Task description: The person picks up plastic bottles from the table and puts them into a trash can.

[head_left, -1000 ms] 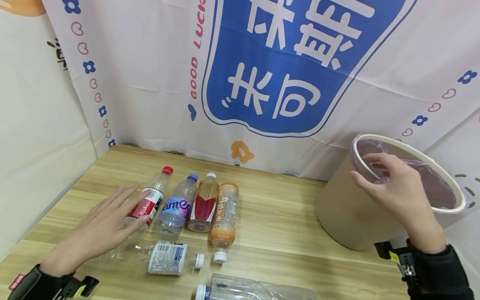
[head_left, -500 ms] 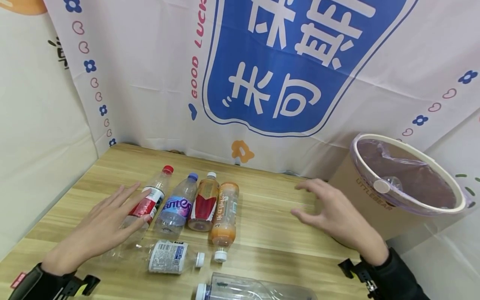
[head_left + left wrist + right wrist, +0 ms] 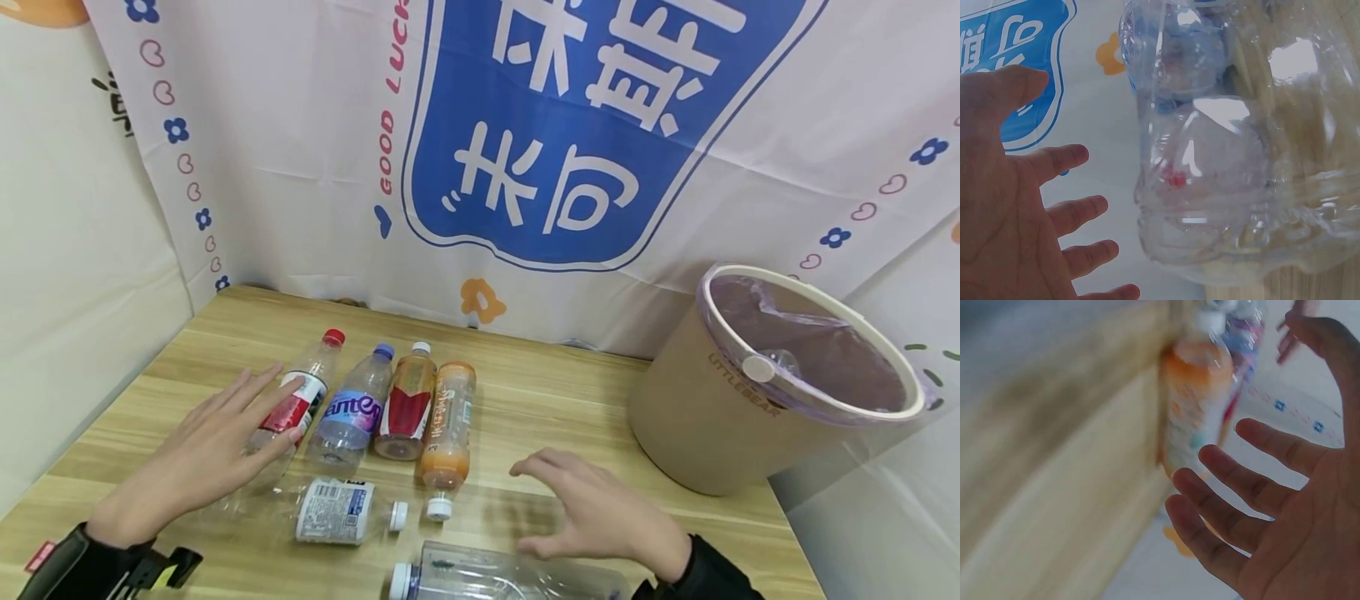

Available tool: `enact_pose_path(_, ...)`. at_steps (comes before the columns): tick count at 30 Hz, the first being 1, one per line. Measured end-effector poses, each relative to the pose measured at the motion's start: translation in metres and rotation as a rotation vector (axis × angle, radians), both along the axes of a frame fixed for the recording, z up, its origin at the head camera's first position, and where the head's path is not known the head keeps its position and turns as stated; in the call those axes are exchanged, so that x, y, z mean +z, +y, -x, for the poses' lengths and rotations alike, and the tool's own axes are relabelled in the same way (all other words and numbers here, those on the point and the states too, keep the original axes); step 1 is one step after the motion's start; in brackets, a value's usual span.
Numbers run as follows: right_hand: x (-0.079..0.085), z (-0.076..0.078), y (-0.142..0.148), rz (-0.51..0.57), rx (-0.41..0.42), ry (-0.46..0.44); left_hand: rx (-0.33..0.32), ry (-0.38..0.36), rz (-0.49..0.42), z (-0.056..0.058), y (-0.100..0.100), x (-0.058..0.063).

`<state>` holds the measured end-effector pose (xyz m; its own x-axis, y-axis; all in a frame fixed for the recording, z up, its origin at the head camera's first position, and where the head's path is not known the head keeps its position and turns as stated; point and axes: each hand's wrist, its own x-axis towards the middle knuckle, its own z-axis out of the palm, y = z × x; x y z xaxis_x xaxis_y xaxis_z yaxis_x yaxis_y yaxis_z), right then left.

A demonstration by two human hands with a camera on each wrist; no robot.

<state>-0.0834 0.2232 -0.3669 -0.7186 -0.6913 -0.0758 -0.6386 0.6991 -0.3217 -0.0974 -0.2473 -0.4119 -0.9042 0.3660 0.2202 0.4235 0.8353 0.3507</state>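
Note:
My left hand [image 3: 202, 454] spreads its straight fingers beside and partly over a red-capped bottle [image 3: 318, 368] with a red label. In the left wrist view, clear plastic bottles [image 3: 1204, 162] fill the space beyond the fingertips. My right hand [image 3: 600, 512] holds nothing; its fingers reach out loosely above a large clear plastic bottle [image 3: 480, 575] lying at the table's front, whose far end the hand overlaps. Between the hands lie a blue-capped bottle [image 3: 352, 412], a red-labelled bottle [image 3: 407, 408], an orange-tinted bottle [image 3: 448, 425] and a clear bottle with a white label [image 3: 335, 511].
A beige bin [image 3: 697, 425] lined with a purple-tinted bag stands at the right, with a clear bottle [image 3: 782, 362] inside. Printed cloth [image 3: 315, 150] hangs behind the wooden table [image 3: 547, 400]. The table's right edge runs just in front of the bin.
My right hand has moved left and toward me, from the bin's mouth to over the large clear bottle. The left hand and the bottles on the table have stayed put.

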Motion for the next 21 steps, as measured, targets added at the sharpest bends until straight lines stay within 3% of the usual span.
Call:
enact_pose_path(4,-0.010,-0.009,-0.004,-0.026,0.033,-0.073,-0.002,0.009,-0.006,0.000,0.001,0.000)
enact_pose_path(11,-0.013,-0.018,-0.009,-0.082,0.045,-0.119,0.004,-0.024,-0.001,0.001,0.001,0.000)
enact_pose_path(21,-0.015,-0.016,-0.013,-0.060,0.158,-0.309,-0.001,-0.028,-0.004,0.001,0.001,0.002)
